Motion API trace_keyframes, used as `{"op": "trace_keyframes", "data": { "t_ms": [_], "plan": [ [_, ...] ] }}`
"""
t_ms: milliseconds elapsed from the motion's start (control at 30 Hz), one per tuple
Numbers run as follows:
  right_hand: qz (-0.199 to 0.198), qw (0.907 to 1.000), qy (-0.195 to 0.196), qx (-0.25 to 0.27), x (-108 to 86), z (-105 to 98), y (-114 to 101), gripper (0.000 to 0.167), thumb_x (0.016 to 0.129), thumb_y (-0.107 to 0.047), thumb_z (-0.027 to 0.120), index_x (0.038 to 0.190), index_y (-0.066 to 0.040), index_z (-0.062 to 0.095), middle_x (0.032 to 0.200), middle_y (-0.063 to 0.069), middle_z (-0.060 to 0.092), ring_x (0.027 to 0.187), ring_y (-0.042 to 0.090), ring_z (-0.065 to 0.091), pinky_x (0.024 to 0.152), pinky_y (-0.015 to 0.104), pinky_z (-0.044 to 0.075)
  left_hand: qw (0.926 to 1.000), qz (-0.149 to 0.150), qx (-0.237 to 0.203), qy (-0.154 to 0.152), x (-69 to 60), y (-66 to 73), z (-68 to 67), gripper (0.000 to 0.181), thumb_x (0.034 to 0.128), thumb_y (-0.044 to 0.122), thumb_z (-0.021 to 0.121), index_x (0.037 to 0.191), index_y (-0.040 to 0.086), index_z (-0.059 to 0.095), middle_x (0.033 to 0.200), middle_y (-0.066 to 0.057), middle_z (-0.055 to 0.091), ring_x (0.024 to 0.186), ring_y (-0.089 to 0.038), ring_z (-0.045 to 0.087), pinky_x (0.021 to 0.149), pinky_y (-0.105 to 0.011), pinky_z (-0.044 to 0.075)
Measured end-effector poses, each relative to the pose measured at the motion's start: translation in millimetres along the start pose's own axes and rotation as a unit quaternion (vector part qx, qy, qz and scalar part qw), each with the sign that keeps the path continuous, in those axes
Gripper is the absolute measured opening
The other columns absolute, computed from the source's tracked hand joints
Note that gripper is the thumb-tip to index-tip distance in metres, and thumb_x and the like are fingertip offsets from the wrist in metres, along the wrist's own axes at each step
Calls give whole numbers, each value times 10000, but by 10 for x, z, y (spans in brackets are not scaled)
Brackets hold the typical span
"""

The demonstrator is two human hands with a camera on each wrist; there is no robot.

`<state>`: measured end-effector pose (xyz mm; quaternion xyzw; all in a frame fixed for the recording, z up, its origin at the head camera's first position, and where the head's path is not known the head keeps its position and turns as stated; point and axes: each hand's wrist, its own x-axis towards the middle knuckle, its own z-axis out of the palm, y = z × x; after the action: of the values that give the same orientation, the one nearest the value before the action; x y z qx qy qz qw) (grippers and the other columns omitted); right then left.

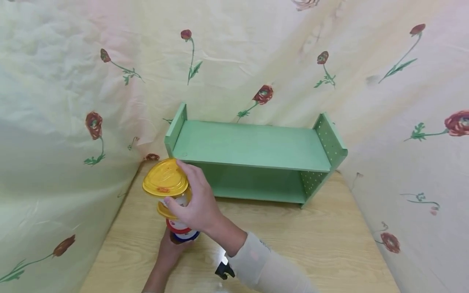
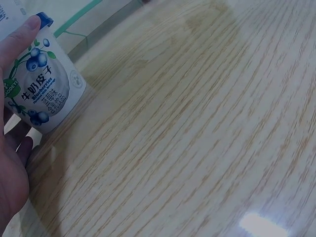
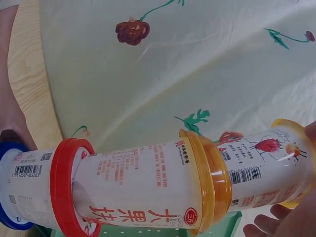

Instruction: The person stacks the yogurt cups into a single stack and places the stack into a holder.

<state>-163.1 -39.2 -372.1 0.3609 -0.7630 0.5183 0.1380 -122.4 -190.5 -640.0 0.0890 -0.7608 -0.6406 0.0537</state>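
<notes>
Several printed cups stand in a stack at the left of the wooden table. My left hand (image 1: 168, 251) grips the lowest, a blueberry cup (image 2: 47, 89) with a blue lid (image 3: 14, 185), its thumb against the lid's edge in the left wrist view. Above it come a red lid (image 3: 66, 185) and a larger white cup (image 3: 138, 185) with orange print. My right hand (image 1: 203, 203) holds the topmost cup (image 3: 266, 165), which shows a strawberry and carries a yellow lid (image 1: 165, 177). The right wrist view has the stack lying sideways across the picture.
Behind and right of the hands stands a green two-level shelf (image 1: 249, 146) with raised side panels. A small black object (image 1: 224, 270) sits near the front of the table (image 1: 293, 240). Flower-patterned cloth (image 1: 227, 53) hangs around the back and sides.
</notes>
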Motion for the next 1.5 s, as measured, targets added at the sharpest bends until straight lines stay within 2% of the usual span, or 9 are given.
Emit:
{"op": "trace_keyframes", "data": {
  "t_ms": [167,400,567,800,1067,1167,1333,1400,1500],
  "plan": [
    [230,9997,-25,-13,1,-2,-18,837,853,-242,772,1560,-173,331,1436,97,421,1251,188,484,989,314,510,10000,78,26,3,16,-3,-21,911,712,182,928,1457,141,405,1327,-86,586,1216,-232,534,1035,-275,416],
    [242,9995,-134,136,19,-51,30,888,866,-274,764,1596,-220,261,1508,73,359,1341,163,422,1098,410,431,9999,3,-49,-166,71,31,-56,959,706,229,936,1471,184,359,1359,-72,553,1260,-275,515,1100,-491,379],
    [148,9992,-198,303,-32,-153,109,874,887,-258,729,1604,-185,236,1563,67,315,1396,205,380,1123,485,396,9996,-168,-67,-233,90,49,-59,1005,707,271,936,1498,196,319,1422,-85,505,1328,-321,463,1137,-556,341],
    [769,9969,-28,179,-282,-342,363,832,918,-252,706,1609,-238,242,1572,60,305,1384,249,381,1081,547,413,9993,-291,-10,-225,98,59,-56,1055,701,284,938,1530,168,294,1487,-129,451,1392,-371,398,1158,-598,295],
    [1308,9893,252,-600,-601,-655,748,829,884,-238,786,1574,-330,337,1578,75,307,1396,320,384,1059,646,392,9989,-396,71,-228,86,39,-49,1101,683,291,947,1549,175,278,1508,-123,429,1417,-376,365,1164,-595,284],
    [1484,9855,527,-624,-680,-818,862,809,872,-216,809,1555,-311,386,1563,61,325,1364,299,409,1055,593,424,9991,-364,100,-181,60,20,-55,1090,690,270,945,1543,152,276,1502,-148,432,1411,-386,370,1166,-590,284],
    [1386,9797,1328,-578,-786,-1134,1032,707,864,-142,814,1494,-140,493,1473,134,404,1257,300,473,975,473,496,9991,-349,62,-224,19,16,-57,1062,696,245,943,1528,150,289,1495,-148,441,1411,-377,372,1176,-572,276],
    [1375,9724,1725,-754,-830,-1269,1090,663,855,-134,820,1452,-98,534,1413,145,447,1196,274,508,922,419,517,9988,-413,54,-269,11,20,-52,1075,689,247,946,1533,150,288,1501,-146,435,1417,-378,364,1178,-574,270],
    [1436,9545,2396,-1043,-917,-1474,1174,598,827,-115,840,1371,-53,598,1307,145,502,1056,205,534,826,316,503,9979,-543,86,-331,1,33,-42,1101,687,262,947,1546,146,269,1515,-150,418,1424,-388,353,1176,-587,265]
  ]
}}
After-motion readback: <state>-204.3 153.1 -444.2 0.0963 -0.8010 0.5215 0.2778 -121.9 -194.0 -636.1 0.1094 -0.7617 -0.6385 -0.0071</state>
